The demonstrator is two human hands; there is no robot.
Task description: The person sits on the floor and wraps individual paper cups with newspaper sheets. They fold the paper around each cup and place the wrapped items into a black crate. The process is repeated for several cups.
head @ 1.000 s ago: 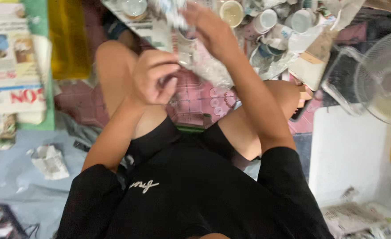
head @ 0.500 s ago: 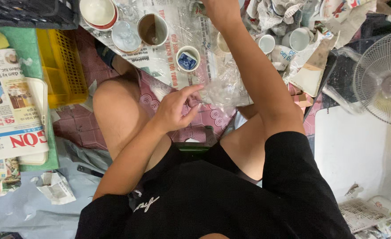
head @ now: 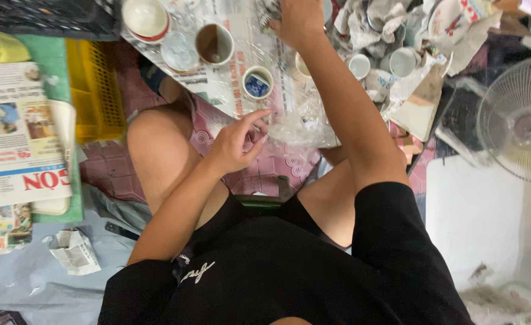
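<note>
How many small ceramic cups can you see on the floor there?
About 7: white bowl-like cup, pale cup, brown-lined cup, blue-patterned cup, one beside the forearm, two right. Wrappings may hide more.

Two hands [head: 236, 144] [head: 298, 21], one fan [head: 521, 120], one yellow basket [head: 97, 90].

The floor [head: 265, 174] was laid with pink patterned tiles, much of it covered over. To one side a grey plastic sheet [head: 18, 289] spread across it, with a crumpled scrap of paper [head: 74, 251] lying on top. A stack of newspapers [head: 18, 138] sat on a green mat [head: 52, 60], just beside a yellow plastic crate [head: 97, 90]. On the other side stood a white electric fan [head: 518, 120], near a flat white board [head: 476, 222]. The light was soft and even.
</note>
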